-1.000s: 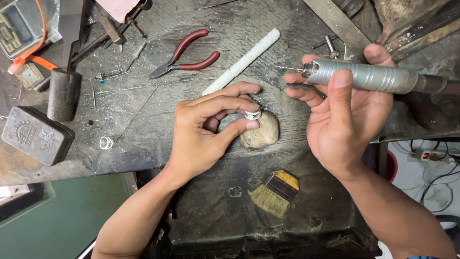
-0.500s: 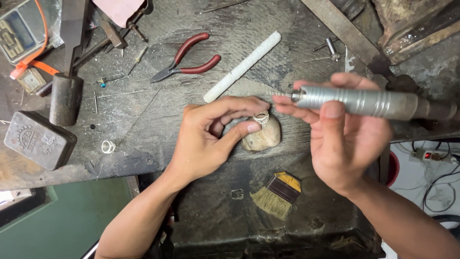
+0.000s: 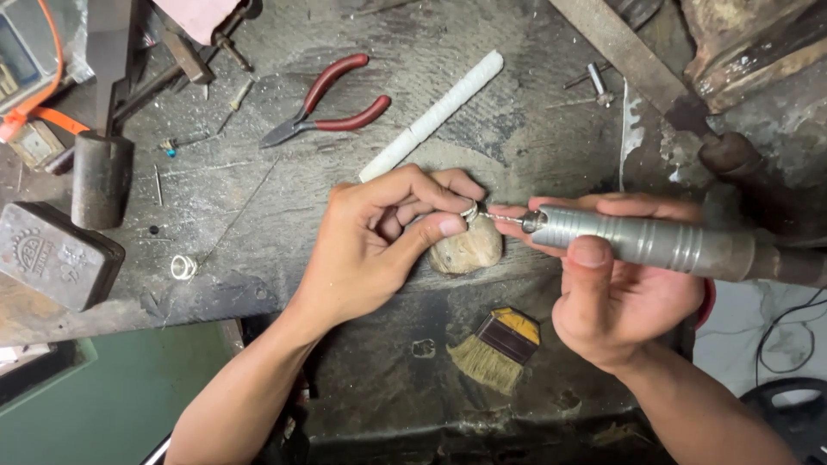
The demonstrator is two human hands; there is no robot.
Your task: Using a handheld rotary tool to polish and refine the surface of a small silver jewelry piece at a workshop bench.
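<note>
Even overhead light, soft shadows, sharp focus, slight edge distortion.

A worn, dark workbench fills your view.

You look down on its scratched, stained top (image 3: pixel 482 112), lit evenly from above. At the lower left of the frame lies a green floor (image 3: pixel 103 413); at the lower right, a pale floor (image 3: pixel 775 327) crossed by black cables (image 3: pixel 788 323).

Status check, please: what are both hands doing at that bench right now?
Left hand pinches a small ring on the wooden peg. Right hand grips the rotary handpiece, bit at the ring. Nothing between them.
</note>
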